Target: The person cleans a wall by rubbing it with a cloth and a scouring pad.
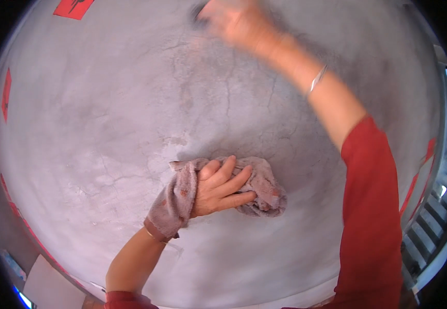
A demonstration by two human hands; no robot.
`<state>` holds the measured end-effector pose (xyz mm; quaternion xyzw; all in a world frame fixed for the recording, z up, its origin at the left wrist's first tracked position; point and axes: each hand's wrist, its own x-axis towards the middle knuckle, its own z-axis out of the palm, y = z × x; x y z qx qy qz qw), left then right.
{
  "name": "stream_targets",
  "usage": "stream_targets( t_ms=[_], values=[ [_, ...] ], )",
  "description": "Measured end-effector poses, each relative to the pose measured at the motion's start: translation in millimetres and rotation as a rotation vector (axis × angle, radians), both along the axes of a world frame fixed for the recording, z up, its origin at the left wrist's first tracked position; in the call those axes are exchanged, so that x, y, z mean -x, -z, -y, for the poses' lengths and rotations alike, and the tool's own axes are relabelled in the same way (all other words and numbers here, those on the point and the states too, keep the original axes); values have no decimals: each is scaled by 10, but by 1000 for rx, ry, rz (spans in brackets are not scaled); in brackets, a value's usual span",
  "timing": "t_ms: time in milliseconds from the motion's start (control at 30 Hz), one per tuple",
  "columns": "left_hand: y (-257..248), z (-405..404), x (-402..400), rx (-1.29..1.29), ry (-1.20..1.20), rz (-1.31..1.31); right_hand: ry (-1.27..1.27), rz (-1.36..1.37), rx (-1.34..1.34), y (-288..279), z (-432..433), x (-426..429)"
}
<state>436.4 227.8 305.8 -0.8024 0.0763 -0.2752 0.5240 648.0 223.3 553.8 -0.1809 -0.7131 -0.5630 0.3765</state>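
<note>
My left hand (223, 189) presses a greyish-pink terry cloth (264, 189) against a grey, cracked plaster surface (130, 116). Part of the cloth wraps over the back of the wrist, and its bunched end lies beyond my spread fingers. At the top, my right hand (233, 19) is blurred, with a dark object (199, 14) at its fingertips; what it is cannot be made out. A silver bangle circles the right wrist.
A red paper with dark marks (74, 7) is at the upper left, and another red strip (6, 94) at the left edge. Red strips also line the right side, beside a dark slatted structure (426, 228). A pale panel (51, 284) shows at lower left.
</note>
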Motion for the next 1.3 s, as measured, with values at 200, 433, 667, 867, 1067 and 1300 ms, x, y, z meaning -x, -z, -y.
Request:
stream_targets(
  t_ms=[200, 433, 667, 867, 1067, 1300],
  values=[
    [22, -40, 41, 22, -4, 9, -426, -88, 157, 189, -155, 105],
    [11, -90, 124, -3, -21, -17, -33, 440, -166, 975, 50, 326],
    [-31, -27, 24, -13, 36, -40, 24, -267, -223, -488, 62, 327],
    [6, -45, 121, 22, -15, -30, -55, 368, -63, 1765, -73, 514],
    [-9, 86, 10, 110, 21, -5, 141, -318, -314, 609, 545, -1460],
    [36, 46, 118, 87, -47, 18, 81, -237, -140, 2176, 432, -1214]
  ],
)
